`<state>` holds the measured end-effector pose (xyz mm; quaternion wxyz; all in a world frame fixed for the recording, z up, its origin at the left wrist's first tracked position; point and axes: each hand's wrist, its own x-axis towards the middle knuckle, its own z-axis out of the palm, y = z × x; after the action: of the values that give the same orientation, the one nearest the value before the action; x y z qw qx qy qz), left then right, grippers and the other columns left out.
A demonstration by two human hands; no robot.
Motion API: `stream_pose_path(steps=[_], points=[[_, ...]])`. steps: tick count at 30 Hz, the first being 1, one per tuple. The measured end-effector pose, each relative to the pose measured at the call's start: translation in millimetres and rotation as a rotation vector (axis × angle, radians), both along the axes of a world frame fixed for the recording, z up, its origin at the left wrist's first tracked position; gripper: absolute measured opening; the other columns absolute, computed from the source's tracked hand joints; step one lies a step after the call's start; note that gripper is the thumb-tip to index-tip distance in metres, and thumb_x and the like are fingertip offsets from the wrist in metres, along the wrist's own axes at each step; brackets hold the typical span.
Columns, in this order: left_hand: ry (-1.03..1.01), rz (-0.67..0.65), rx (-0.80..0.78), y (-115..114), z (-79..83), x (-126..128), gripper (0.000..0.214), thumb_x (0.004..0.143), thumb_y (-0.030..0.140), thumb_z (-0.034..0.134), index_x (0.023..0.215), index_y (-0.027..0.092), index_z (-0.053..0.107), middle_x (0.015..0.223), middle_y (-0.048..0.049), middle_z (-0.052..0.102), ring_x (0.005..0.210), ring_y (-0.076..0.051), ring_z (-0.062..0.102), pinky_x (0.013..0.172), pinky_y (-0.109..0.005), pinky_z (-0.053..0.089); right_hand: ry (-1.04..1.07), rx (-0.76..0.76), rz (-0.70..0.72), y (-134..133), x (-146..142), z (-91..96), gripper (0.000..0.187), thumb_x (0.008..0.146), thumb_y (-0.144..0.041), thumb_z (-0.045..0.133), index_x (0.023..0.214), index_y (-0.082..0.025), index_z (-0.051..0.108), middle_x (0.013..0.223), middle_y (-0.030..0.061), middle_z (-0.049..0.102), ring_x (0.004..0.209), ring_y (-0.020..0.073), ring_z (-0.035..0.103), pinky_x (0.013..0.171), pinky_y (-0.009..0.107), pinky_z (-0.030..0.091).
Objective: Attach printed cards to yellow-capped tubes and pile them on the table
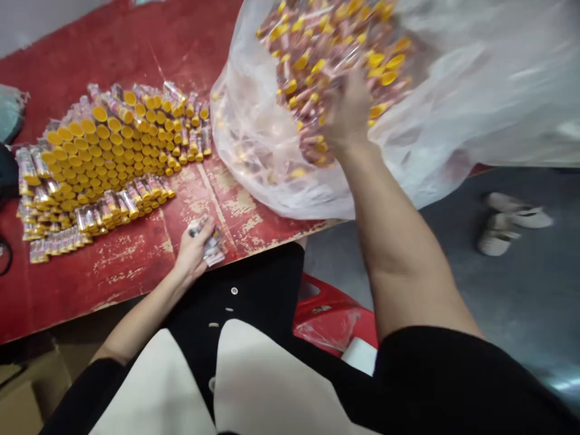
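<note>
Red tabletop (127,263) is scuffed; grey floor (534,290) lies right. Left hand (194,246) clasps glossy pieces (214,249); right hand (352,115), at the open plastic bag (290,199), is blurred, grip indeterminable.

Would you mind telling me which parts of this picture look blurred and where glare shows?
In the head view, the right hand is smeared, probably by motion; in that view, too, the pale shoes look soft, while the stacked yellow-ended tubes are clearer; also in the head view, glare brightens the floor at lower right.

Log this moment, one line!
left hand: holding small shiny items | right hand: among yellow-ended pink tubes in translucent white plastic bag
</note>
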<state>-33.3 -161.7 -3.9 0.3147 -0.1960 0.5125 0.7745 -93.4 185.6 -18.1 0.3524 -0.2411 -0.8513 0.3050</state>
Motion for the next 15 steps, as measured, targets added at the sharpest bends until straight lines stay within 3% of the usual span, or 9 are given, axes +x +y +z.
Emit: stream_pose_path(steps=[2, 3, 5, 6, 8, 11, 15], points=[[0.051, 0.102, 0.068, 16, -4.5, -5, 0.053, 0.045, 0.034, 0.099, 0.074, 0.015, 0.058, 0.059, 0.0078, 0.059, 0.049, -0.006, 0.056, 0.053, -0.02, 0.05, 0.059, -0.157, 0.09, -53, 40, 4.3, 0.037, 0.102, -0.027, 0.032, 0.107, -0.004, 0.06, 0.11, 0.0127, 0.072, 0.088, 0.001, 0.065, 0.08, 0.015, 0.046], [0.069, 0.136, 0.094, 24, -6.3, -6, 0.054, 0.044, 0.034, 0.099, 0.075, 0.015, 0.059, 0.06, 0.0083, 0.06, 0.05, -0.006, 0.057, 0.057, -0.02, 0.051, 0.061, -0.257, 0.192, -85, 60, 4.8, 0.034, 0.102, -0.033, 0.038, 0.106, -0.008, 0.061, 0.102, 0.0091, 0.072, 0.081, 0.0023, 0.065, 0.076, 0.016, 0.048], [0.1, 0.157, 0.142, 36, -8.1, -4, 0.053, 0.045, 0.035, 0.098, 0.077, 0.015, 0.06, 0.063, 0.0077, 0.062, 0.054, -0.006, 0.059, 0.062, -0.021, 0.052, 0.028, -0.349, 0.348, -147, 94, 1.4, 0.027, 0.084, -0.04, 0.072, 0.092, -0.015, 0.066, 0.084, 0.0, 0.07, 0.069, 0.0051, 0.062, 0.066, 0.017, 0.05], [0.115, 0.151, 0.162, 40, -8.1, -1, 0.052, 0.048, 0.037, 0.097, 0.076, 0.015, 0.06, 0.064, 0.0068, 0.063, 0.056, -0.007, 0.06, 0.064, -0.021, 0.052, 0.028, -0.397, 0.39, -174, 106, -2.2, 0.03, 0.079, -0.043, 0.077, 0.089, -0.017, 0.066, 0.081, -0.0013, 0.069, 0.068, 0.0065, 0.063, 0.066, 0.018, 0.052], [0.14, 0.125, 0.179, 42, -7.6, 6, 0.049, 0.051, 0.039, 0.096, 0.076, 0.015, 0.061, 0.067, 0.0046, 0.066, 0.059, -0.008, 0.062, 0.065, -0.022, 0.052, 0.093, -0.632, 0.389, -211, 120, -10.5, 0.031, 0.077, -0.046, 0.079, 0.082, -0.018, 0.065, 0.075, -0.0024, 0.066, 0.067, 0.0084, 0.063, 0.065, 0.021, 0.055], [0.162, 0.071, 0.128, 37, -8.8, 16, 0.047, 0.055, 0.041, 0.094, 0.076, 0.014, 0.062, 0.061, 0.0051, 0.062, 0.052, -0.006, 0.057, 0.058, -0.02, 0.048, 0.231, -0.952, 0.274, -229, 123, -18.0, 0.035, 0.072, -0.048, 0.082, 0.082, -0.019, 0.065, 0.076, -0.0019, 0.066, 0.068, 0.0096, 0.063, 0.066, 0.024, 0.056], [0.267, 0.123, 0.057, 34, -13.1, 22, 0.048, 0.057, 0.045, 0.093, 0.068, 0.015, 0.057, 0.056, 0.0071, 0.056, 0.049, -0.004, 0.052, 0.056, -0.019, 0.045, 0.289, -1.037, 0.191, -231, 120, -19.1, 0.042, 0.072, -0.056, 0.081, 0.074, -0.018, 0.063, 0.064, -0.0036, 0.057, 0.056, 0.0068, 0.053, 0.056, 0.021, 0.05]])
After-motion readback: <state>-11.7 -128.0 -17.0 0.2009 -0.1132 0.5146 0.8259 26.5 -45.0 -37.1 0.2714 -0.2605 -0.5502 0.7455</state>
